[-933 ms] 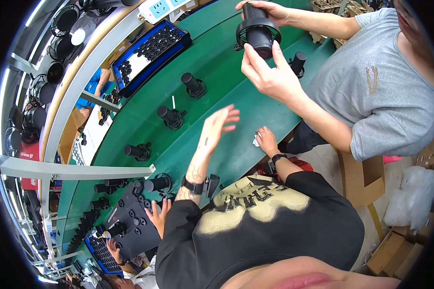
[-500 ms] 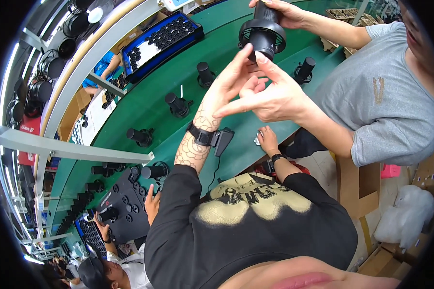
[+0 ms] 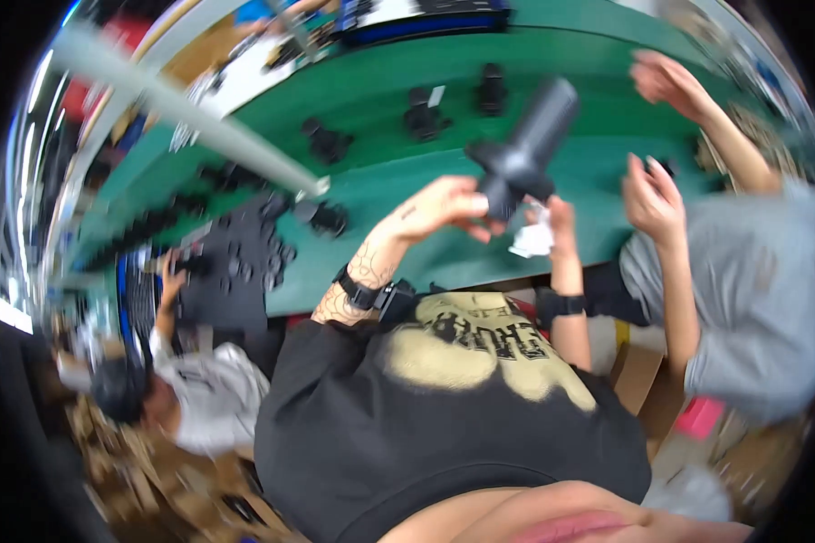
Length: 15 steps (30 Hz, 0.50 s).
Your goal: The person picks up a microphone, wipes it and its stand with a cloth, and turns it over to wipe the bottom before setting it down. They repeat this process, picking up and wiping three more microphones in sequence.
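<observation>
My left hand (image 3: 444,210), at the end of a tattooed forearm, grips the lower end of a black microphone (image 3: 539,127) with a ring-shaped mount around it. The microphone tilts up to the right above the green bench. My right hand (image 3: 562,231) is closed on a crumpled white cloth or tissue (image 3: 532,237), close by the microphone's base. Motion blur hides whether the cloth touches it.
Similar black microphones (image 3: 423,116) stand along the green conveyor (image 3: 371,149). A grey-shirted co-worker (image 3: 756,281) is at my right, hands (image 3: 656,204) raised. Another person (image 3: 204,398) works at left beside a dark board (image 3: 231,262). A pale metal post (image 3: 199,118) slants across.
The microphone has passed from the co-worker's hands into my left hand and come down nearer to me. My right hand has lifted off the bench with the white cloth. The view has swung.
</observation>
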Motion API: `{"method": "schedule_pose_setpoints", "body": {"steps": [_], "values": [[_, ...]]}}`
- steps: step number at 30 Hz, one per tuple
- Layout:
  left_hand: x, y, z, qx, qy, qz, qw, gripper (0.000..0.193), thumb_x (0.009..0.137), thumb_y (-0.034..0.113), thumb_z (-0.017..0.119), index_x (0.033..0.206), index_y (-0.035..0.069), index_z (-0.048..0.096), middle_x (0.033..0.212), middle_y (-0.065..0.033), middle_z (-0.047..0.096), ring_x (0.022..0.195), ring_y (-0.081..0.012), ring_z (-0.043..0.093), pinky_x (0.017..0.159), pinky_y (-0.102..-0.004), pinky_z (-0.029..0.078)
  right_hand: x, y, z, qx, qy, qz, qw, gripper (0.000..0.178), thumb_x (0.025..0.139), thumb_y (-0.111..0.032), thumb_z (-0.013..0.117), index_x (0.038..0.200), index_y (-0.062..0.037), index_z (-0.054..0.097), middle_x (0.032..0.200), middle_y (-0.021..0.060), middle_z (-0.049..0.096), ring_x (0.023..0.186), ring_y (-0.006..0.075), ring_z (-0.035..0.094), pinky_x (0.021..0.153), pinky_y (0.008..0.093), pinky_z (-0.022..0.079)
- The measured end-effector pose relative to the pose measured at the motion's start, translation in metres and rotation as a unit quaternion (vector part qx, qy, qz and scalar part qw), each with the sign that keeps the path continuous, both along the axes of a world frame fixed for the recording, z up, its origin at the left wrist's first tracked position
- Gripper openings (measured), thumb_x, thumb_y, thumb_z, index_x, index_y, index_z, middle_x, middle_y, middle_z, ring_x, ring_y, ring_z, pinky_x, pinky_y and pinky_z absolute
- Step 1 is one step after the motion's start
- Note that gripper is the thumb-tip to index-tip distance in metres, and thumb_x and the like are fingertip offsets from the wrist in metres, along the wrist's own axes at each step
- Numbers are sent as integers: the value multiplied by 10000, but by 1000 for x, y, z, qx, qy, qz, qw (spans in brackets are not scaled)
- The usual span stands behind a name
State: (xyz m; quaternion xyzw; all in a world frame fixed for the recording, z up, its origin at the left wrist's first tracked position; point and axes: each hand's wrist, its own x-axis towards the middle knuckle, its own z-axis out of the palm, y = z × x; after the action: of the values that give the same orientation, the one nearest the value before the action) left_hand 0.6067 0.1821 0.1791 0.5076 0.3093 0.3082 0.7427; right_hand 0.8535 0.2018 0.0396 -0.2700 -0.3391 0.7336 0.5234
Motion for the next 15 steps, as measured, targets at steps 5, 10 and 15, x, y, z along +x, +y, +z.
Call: {"method": "schedule_pose_setpoints", "body": {"steps": [5,10,15], "values": [[-44,-104,-41,135,276,63,949,507,762,389,719,1013,-36,599,900,-132,671,810,-195,650,701,-300,507,-65,-22,92,121,-30,105,987,755,721,-425,715,1250,37,436,1034,217,611,775,197,592,667,280,505],[-44,-146,-34,30,305,154,939,480,718,361,755,943,-38,614,795,-110,675,725,-192,642,671,-319,492,-110,-40,93,100,-64,119,986,619,724,-350,688,1148,43,467,978,223,623,813,220,613,697,297,512],[-65,-166,-2,-29,238,128,962,423,722,332,760,893,-30,624,743,-92,666,681,-176,628,660,-311,495,-119,-51,114,97,-47,128,986,538,732,-303,647,1121,29,481,960,235,617,828,246,610,697,331,525]]}}
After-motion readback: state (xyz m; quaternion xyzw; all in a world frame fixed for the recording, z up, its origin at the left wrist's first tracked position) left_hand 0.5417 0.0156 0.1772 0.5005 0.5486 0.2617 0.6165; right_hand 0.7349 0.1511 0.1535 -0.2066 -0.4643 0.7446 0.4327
